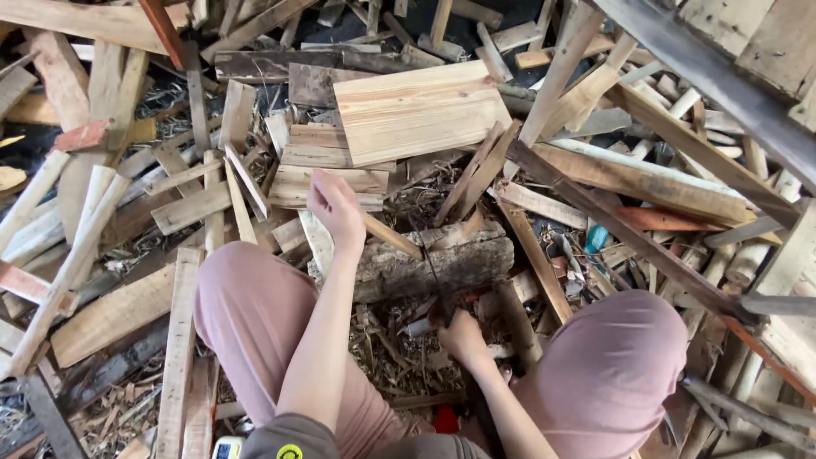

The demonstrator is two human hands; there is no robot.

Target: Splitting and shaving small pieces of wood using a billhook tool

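- Stick (393, 236) of pale wood lies slanted across the top of the grey log (433, 263), its long axis running from the left hand down and to the right toward the log's middle.
- The left hand (334, 208) sits at the stick's upper left end, fingers curled; it looks to be in a grip on that end, though the palm side is hidden and I cannot tell how tightly it closes.
- The right hand (461, 337) is lower, in front of the log, shut around the handle of a thin dark blade (432, 276) that rises from the fist up against the log's face.
- The blade's tip stands just beside the stick's lower end; whether they touch is unclear.
- The left hand is the nearer one to the stick; the right hand is below it, with the log between.
- The stick looks narrow, straight, light tan and freshly split, far paler than the weathered, cracked log beneath.
- A broad pale board (416, 110) lies just beyond the left hand, amid heaped offcuts and shavings on the ground.
- Both knees in pink trousers (246, 306) flank the log.
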